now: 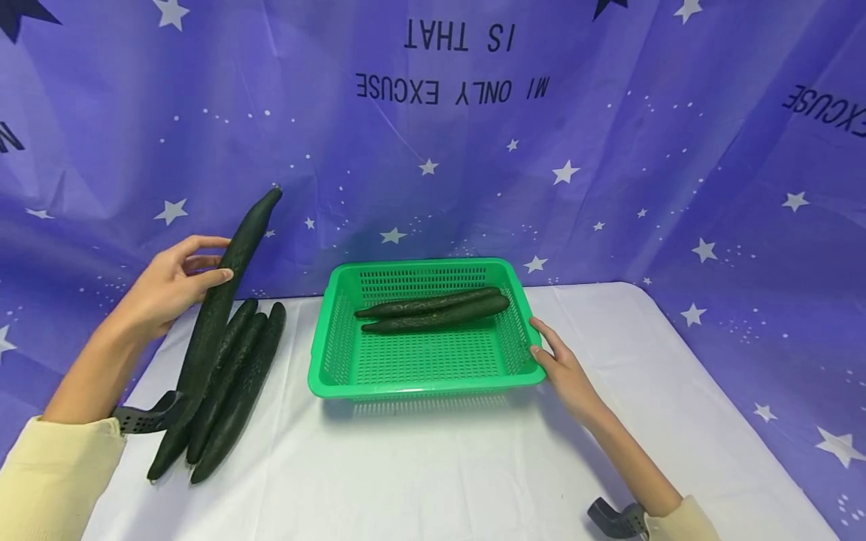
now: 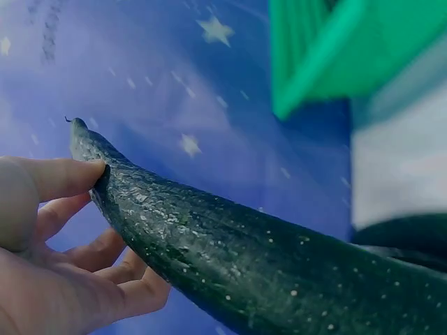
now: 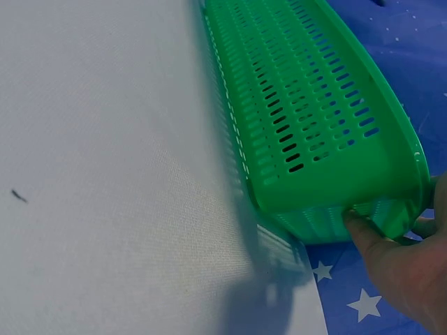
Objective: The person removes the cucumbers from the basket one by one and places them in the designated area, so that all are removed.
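My left hand (image 1: 172,282) pinches a long dark green cucumber (image 1: 208,327) between thumb and fingers, and holds it tilted with its thin end up. In the left wrist view the thumb presses near the narrow tip of this speckled cucumber (image 2: 223,244). Below it, more cucumbers (image 1: 246,398) lie side by side on the table, partly hidden. My right hand (image 1: 568,376) grips the right rim of a green plastic basket (image 1: 413,389). In the right wrist view the thumb lies against the basket's end wall (image 3: 328,220). Two cucumbers (image 1: 440,312) lie inside the basket.
A white cloth (image 1: 419,466) covers the table. Behind and beside it hangs a purple-blue curtain (image 1: 433,203) with stars and printed words. Each wrist wears a black strap, such as the left strap (image 1: 145,417).
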Demonstrator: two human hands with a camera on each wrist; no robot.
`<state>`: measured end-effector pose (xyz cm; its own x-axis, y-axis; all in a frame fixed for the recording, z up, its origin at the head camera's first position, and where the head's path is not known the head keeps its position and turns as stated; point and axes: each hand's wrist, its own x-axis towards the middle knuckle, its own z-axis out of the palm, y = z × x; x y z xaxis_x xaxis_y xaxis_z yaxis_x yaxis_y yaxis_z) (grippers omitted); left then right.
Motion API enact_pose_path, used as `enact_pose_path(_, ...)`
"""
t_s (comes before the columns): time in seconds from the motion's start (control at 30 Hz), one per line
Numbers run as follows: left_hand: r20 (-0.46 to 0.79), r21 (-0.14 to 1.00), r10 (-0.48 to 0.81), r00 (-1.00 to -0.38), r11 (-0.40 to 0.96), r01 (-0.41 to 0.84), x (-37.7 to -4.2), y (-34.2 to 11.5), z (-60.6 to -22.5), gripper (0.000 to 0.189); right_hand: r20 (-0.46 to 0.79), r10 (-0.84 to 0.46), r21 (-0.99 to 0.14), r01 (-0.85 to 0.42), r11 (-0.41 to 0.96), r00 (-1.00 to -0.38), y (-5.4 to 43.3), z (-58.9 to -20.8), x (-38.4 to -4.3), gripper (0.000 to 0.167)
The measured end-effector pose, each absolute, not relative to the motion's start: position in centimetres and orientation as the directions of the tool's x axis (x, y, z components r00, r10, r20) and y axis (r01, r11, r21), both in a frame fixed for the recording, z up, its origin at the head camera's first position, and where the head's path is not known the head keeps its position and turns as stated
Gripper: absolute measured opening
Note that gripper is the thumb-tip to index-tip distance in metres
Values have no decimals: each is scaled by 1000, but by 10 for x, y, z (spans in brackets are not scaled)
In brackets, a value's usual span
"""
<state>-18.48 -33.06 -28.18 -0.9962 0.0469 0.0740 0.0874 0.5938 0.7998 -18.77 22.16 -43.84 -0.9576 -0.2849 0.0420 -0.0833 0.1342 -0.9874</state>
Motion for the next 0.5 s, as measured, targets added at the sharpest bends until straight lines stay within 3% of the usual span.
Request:
enact_pose_path(0.4,-89,754,2,-996,653,-66,-170,-406,-341,61,34,-300,-991,-71,111,-953,224,-440,-190,60)
enact_pose_path(0.5,-102,762,-24,-994,641,-94,-165,-423,-357,52,39,-310,-992,-73,99,-950,224,-440,-191,61)
